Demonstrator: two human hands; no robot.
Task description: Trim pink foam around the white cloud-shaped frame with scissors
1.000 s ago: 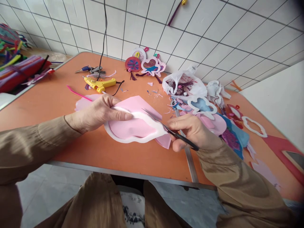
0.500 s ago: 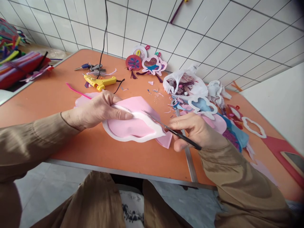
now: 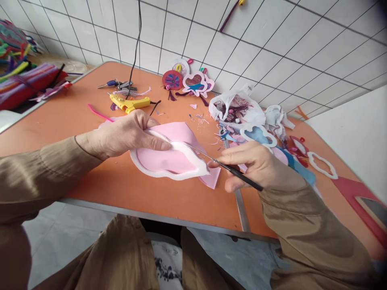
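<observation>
My left hand [image 3: 130, 131] grips a pink foam sheet [image 3: 169, 159] with a white cloud-shaped foam frame [image 3: 165, 172] laid on it, thumb pressed on the frame's upper edge. My right hand [image 3: 252, 163] is closed round black-handled scissors [image 3: 223, 166]. The blades reach left into the pink sheet along the frame's upper right edge. Both pieces are held just above the orange table [image 3: 90, 121].
A yellow glue gun [image 3: 130, 103] with a black cord lies at the back left. Finished foam ornaments [image 3: 190, 82] lean on the tiled wall. A white plastic bag [image 3: 236, 108] and foam scraps, with a white frame [image 3: 322, 165], crowd the right. Coloured pipe cleaners [image 3: 21, 76] sit far left.
The scissors and my right hand have shifted slightly right and up along the frame's edge. My left hand keeps its grip and has turned the foam a little.
</observation>
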